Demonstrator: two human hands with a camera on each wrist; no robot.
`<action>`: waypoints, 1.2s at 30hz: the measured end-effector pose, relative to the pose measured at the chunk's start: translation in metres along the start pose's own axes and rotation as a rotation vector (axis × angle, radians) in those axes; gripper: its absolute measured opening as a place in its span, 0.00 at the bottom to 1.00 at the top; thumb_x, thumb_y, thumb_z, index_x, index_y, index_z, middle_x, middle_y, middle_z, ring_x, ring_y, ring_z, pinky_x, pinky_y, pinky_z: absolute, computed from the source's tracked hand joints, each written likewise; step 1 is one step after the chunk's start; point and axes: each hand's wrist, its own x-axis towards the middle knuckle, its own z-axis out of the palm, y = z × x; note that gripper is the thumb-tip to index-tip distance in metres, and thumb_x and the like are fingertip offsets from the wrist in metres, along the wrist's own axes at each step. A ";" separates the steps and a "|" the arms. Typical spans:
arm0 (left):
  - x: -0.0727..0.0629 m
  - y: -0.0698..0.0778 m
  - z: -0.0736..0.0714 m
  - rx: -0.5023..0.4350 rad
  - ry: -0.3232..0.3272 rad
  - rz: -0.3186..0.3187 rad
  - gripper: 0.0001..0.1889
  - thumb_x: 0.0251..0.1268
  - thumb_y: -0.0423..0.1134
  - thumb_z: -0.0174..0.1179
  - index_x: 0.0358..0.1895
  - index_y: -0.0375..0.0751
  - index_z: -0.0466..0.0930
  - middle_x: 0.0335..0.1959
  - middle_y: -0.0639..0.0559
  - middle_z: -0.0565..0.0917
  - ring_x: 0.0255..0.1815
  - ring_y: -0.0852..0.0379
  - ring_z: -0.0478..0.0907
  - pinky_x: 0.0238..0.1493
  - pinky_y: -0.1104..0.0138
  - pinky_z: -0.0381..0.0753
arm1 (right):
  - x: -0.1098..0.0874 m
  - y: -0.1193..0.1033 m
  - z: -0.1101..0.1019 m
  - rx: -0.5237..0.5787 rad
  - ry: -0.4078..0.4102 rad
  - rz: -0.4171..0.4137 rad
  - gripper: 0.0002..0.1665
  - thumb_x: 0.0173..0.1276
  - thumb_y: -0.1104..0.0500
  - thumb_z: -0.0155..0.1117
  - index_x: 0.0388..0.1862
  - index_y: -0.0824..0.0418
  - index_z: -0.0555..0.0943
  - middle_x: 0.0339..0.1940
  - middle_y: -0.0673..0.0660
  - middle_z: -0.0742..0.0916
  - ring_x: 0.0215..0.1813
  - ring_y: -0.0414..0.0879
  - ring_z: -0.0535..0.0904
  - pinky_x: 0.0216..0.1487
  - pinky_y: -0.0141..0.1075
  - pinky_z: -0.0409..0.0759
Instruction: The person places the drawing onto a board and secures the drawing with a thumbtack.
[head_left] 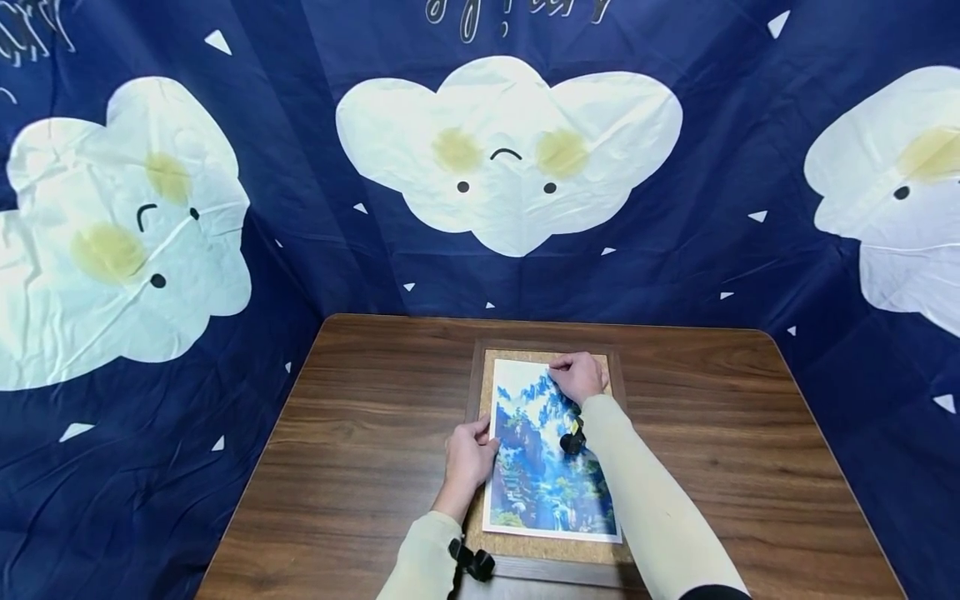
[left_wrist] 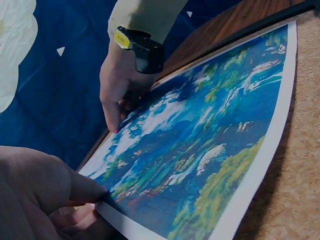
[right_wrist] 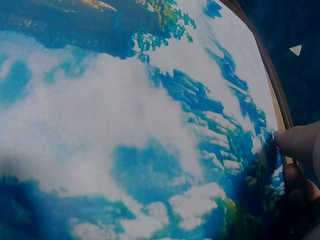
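A printed landscape picture (head_left: 536, 467) with a white border lies over a framed cork board (head_left: 551, 547), its near edge lifted slightly off the cork in the left wrist view. My left hand (head_left: 469, 454) pinches the picture's left edge, thumb on top and fingers below. At the top part of the picture, my right hand (head_left: 581, 379) has its thumb and finger together at the paper. A tiny red spot, which looks like a pushpin (right_wrist: 277, 147), shows at those fingertips; most of it is hidden.
The board lies on a brown wooden table (head_left: 360, 450), near its far edge. A dark blue curtain (head_left: 300, 167) with white clouds hangs behind and at the sides. Each wrist wears a small black camera (head_left: 472, 560).
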 end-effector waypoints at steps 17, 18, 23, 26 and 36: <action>0.002 0.007 -0.007 0.021 -0.022 -0.021 0.24 0.62 0.37 0.75 0.62 0.39 0.86 0.29 0.52 0.90 0.31 0.59 0.85 0.38 0.58 0.85 | -0.008 0.003 -0.022 0.016 -0.071 -0.052 0.18 0.72 0.54 0.73 0.57 0.61 0.89 0.52 0.61 0.90 0.54 0.57 0.84 0.60 0.55 0.80; 0.002 0.006 -0.008 0.023 -0.024 -0.021 0.24 0.62 0.37 0.75 0.62 0.39 0.86 0.29 0.53 0.90 0.30 0.59 0.85 0.38 0.58 0.85 | -0.009 0.003 -0.023 0.020 -0.074 -0.059 0.19 0.72 0.55 0.73 0.57 0.62 0.89 0.52 0.62 0.90 0.54 0.58 0.84 0.58 0.55 0.81; 0.002 0.006 -0.012 0.028 -0.031 -0.016 0.23 0.63 0.37 0.74 0.62 0.37 0.86 0.31 0.50 0.91 0.31 0.59 0.87 0.37 0.59 0.85 | -0.016 0.008 -0.031 0.052 -0.097 -0.045 0.21 0.72 0.56 0.72 0.61 0.63 0.87 0.54 0.63 0.89 0.56 0.58 0.83 0.60 0.54 0.81; 0.001 0.005 -0.013 0.038 -0.029 -0.014 0.22 0.64 0.37 0.74 0.61 0.37 0.87 0.34 0.48 0.92 0.34 0.56 0.88 0.39 0.57 0.87 | -0.023 0.012 -0.037 0.054 -0.100 -0.064 0.23 0.74 0.55 0.70 0.64 0.64 0.85 0.54 0.63 0.89 0.56 0.58 0.83 0.60 0.54 0.80; 0.003 0.002 -0.022 0.069 -0.029 0.033 0.21 0.64 0.39 0.72 0.60 0.39 0.88 0.34 0.50 0.92 0.41 0.49 0.89 0.51 0.49 0.85 | -0.045 0.025 -0.061 0.052 -0.078 -0.094 0.31 0.81 0.43 0.60 0.71 0.62 0.80 0.57 0.62 0.87 0.59 0.57 0.82 0.62 0.54 0.79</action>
